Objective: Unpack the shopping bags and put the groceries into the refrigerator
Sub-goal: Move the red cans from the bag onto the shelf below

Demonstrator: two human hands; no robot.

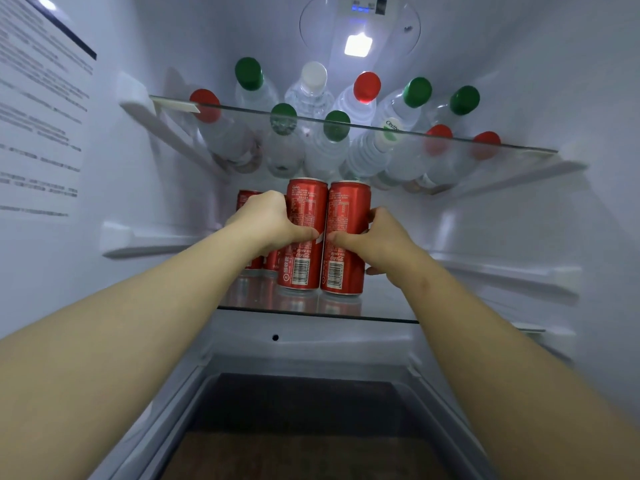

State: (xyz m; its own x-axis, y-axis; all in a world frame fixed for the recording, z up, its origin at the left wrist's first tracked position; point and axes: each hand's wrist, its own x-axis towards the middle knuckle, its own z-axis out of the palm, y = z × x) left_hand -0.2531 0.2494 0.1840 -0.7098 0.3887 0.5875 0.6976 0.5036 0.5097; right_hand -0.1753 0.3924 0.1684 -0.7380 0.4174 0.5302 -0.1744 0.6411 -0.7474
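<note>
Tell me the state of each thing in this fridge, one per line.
left hand: grips left front can.
right hand: grips right front can.
left front can: upright on lower shelf.
right front can: upright, beside it.
back cans: upright, partly hidden.
bottles: capped, upright on upper shelf.
light: on.

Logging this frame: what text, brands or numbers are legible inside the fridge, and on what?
"Coke": top of the left can, held by the left hand.
"Coca-Cola": low on both it and the right can, held by the right hand.
"Cestb", cut off: label of a water bottle on the upper shelf.
Too small: barcode digits and fine print on both cans.
Blurred: wall sticker; blue display.
</note>
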